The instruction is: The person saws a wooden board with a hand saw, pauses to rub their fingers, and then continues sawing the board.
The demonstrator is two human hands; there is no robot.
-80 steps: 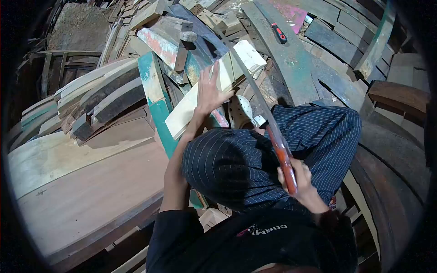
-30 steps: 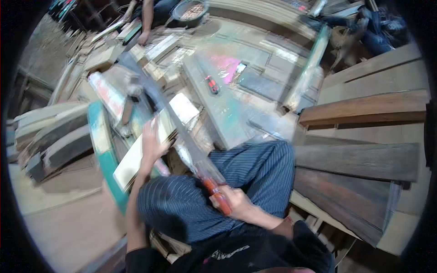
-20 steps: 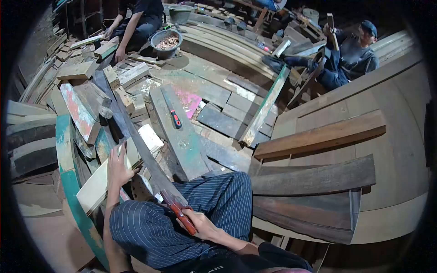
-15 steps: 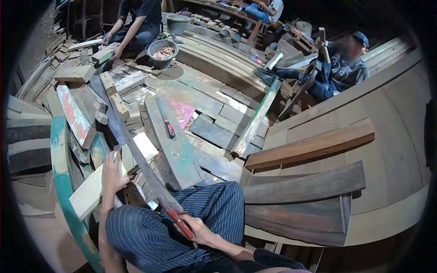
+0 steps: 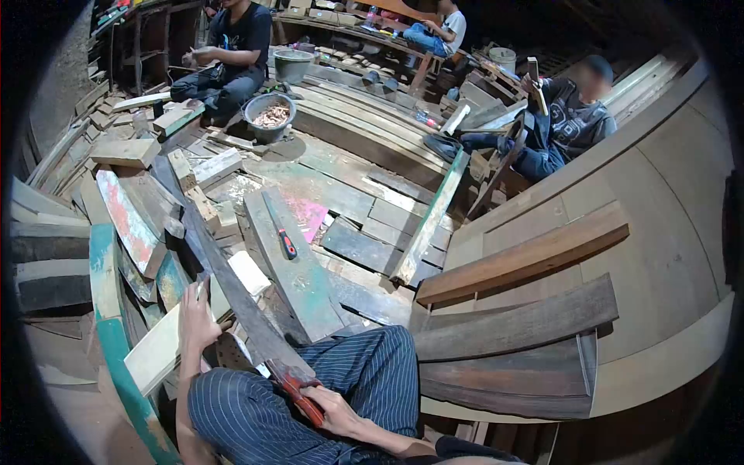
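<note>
My right hand (image 5: 338, 411) is wrapped round the reddish-brown handle of a long dark handsaw (image 5: 232, 287), whose blade runs up and away to the left. The blade crosses a pale wooden board (image 5: 159, 349) that lies slanted beside my left knee. Pressed on that board is my left hand (image 5: 199, 318), its fingers close together near the blade. A screwdriver (image 5: 287, 243) with a red and black handle rests on a greenish grey plank (image 5: 298, 279) in front of my knees.
Wood offcuts (image 5: 128, 153) are piled at the left. A bucket of wood chips (image 5: 270, 116) stands ahead. Brown boards (image 5: 527, 252) lie on a panel (image 5: 659, 232) at the right. Three people sit farther off: one person (image 5: 232, 54), another person (image 5: 446, 31), a third person (image 5: 570, 108).
The view has tilted up a little. My right hand and the saw have shifted slightly down towards me. The person at the back left has straightened up and brought both hands together.
</note>
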